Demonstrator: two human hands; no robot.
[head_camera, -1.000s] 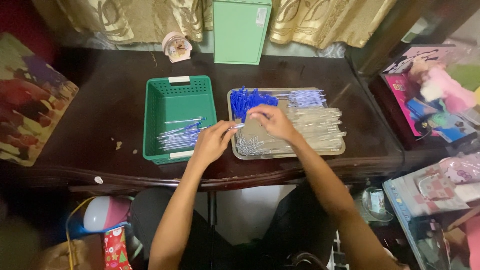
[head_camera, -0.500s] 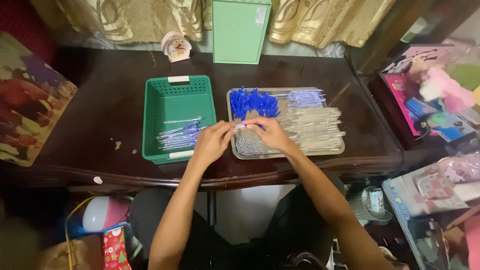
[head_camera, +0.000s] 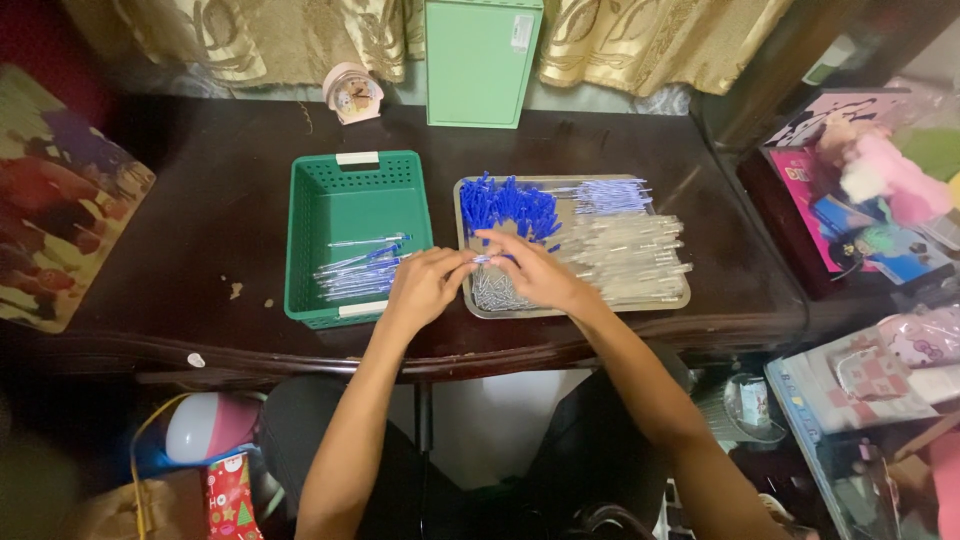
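1. Left hand (head_camera: 425, 288) over the near-left edge of the metal tray (head_camera: 680, 300), fingers curled narrow, pinching one end of a small blue-tipped pen part (head_camera: 487, 259).
2. Right hand (head_camera: 535, 272) just right of it, fingertips closed on the other end of the same part.
3. In the tray: blue caps (head_camera: 505, 203) far left, clear barrels (head_camera: 625, 255) right, small metal pieces (head_camera: 492, 291) near left.
4. Green basket (head_camera: 358, 215) left of the tray, with finished pens (head_camera: 362, 275) near its front.
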